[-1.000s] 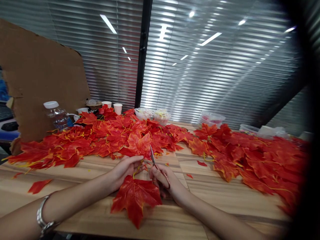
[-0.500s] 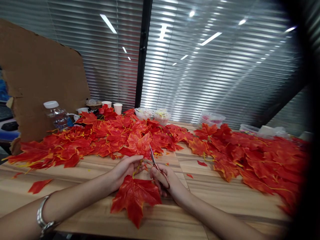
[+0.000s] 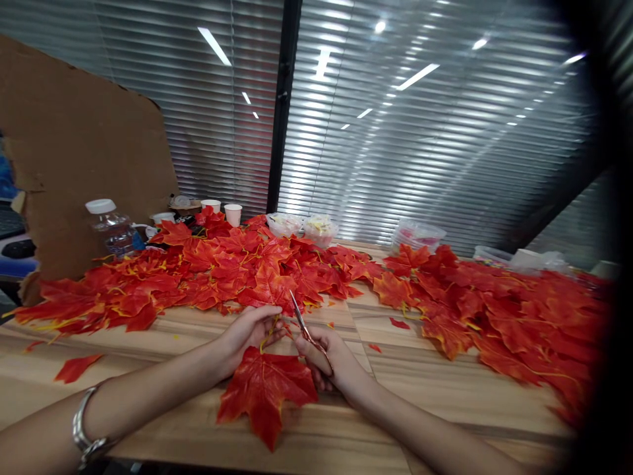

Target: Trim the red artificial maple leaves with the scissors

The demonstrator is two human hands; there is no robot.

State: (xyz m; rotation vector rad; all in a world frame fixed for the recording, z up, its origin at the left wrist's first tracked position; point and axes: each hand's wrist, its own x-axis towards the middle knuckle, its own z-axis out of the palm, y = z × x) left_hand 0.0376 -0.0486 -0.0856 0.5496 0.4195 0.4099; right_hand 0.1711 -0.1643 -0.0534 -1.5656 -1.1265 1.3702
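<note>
My left hand (image 3: 252, 335) pinches the yellow stem of a red artificial maple leaf (image 3: 267, 390), which hangs below the fingers near the table's front edge. Closed around a pair of scissors (image 3: 302, 324) is my right hand (image 3: 321, 356). The blades point up and away, their tips close to the left fingertips. Directly behind the hands, a leaf (image 3: 271, 287) lies at the front of the middle pile. The right hand's lower fingers are close to the right lobe of the hanging leaf; whether they touch cannot be made out.
Heaped maple leaves (image 3: 524, 310) spread over the right side of the wooden table (image 3: 445, 412). Leaf scraps (image 3: 78, 368) lie around. Behind the middle pile stand a paper cup (image 3: 233, 215), plastic tubs (image 3: 320, 231) and a clear bottle (image 3: 113, 231). A cardboard sheet (image 3: 93, 138) rises at left.
The scissors have shifted slightly left with my right hand, bringing the blades nearer the left fingertips. The hanging leaf has moved only a little left, still held in my left hand.
</note>
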